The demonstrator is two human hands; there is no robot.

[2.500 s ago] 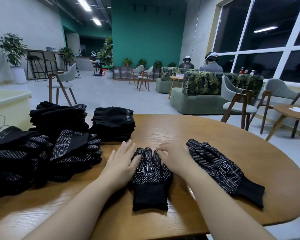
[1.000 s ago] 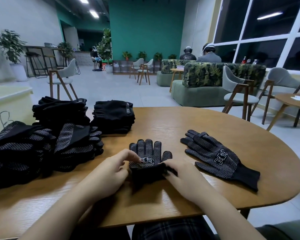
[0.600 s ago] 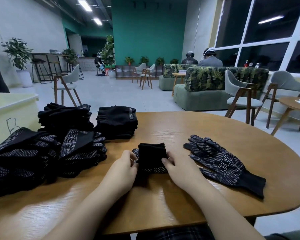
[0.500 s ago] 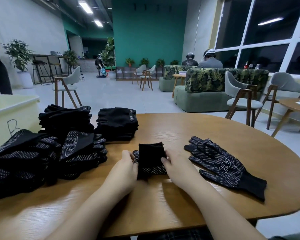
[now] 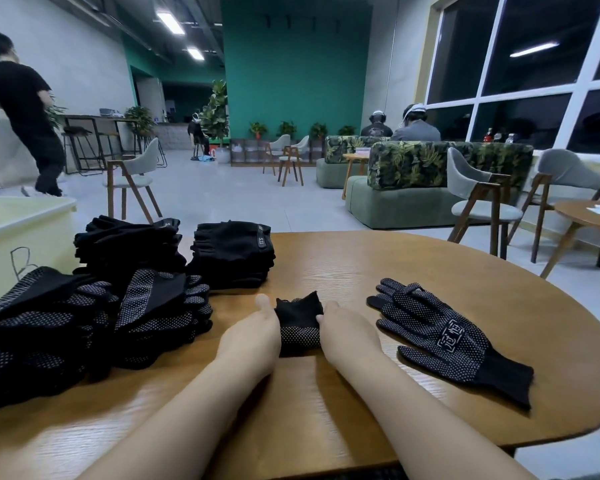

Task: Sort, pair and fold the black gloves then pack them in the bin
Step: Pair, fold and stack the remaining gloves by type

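Your fingers on left hand [image 5: 253, 332] and right hand [image 5: 343, 332] grip one folded glove [image 5: 299, 327] on the bench [image 5: 361, 265], beside one flat glove [image 5: 447, 337]; four stacks, one [image 5: 232, 251] labelled "5.11".

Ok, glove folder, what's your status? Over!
Left hand and right hand grip the folded glove from both sides. Flat glove waits beside the right hand. Nothing blocking. Over.
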